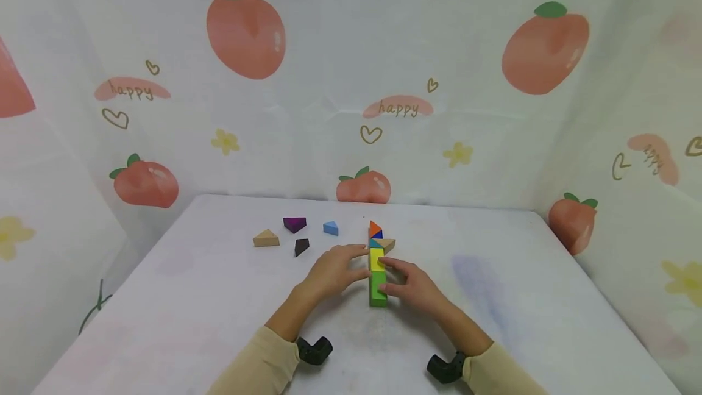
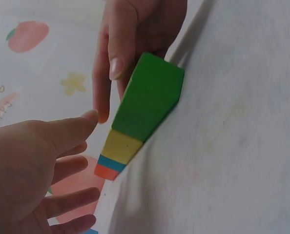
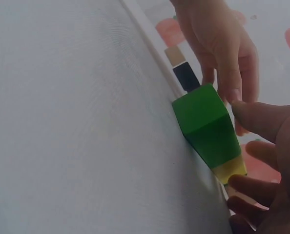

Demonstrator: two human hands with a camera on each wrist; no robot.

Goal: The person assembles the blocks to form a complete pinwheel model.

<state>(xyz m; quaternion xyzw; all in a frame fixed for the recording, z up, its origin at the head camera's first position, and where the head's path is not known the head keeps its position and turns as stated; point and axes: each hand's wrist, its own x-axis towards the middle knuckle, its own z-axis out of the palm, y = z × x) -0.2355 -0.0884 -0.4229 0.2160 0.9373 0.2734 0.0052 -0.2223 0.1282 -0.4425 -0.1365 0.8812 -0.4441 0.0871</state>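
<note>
Right hand (image 1: 419, 288), thumb and fingers apart, beside the green block (image 1: 378, 296) and yellow block (image 1: 375, 254), contact uncertain; left hand (image 1: 331, 271), likewise parted, opposite. Their row lies mid-tabletop (image 1: 548, 297), well inside both side edges; purple block (image 1: 294, 224) near the far edge.

The word "happy" is printed on the backdrop (image 1: 329, 35), on a left pink patch (image 1: 133, 88) and a central pink patch (image 1: 398, 106); "appy" is read on a tilted right patch (image 1: 654, 158).
</note>
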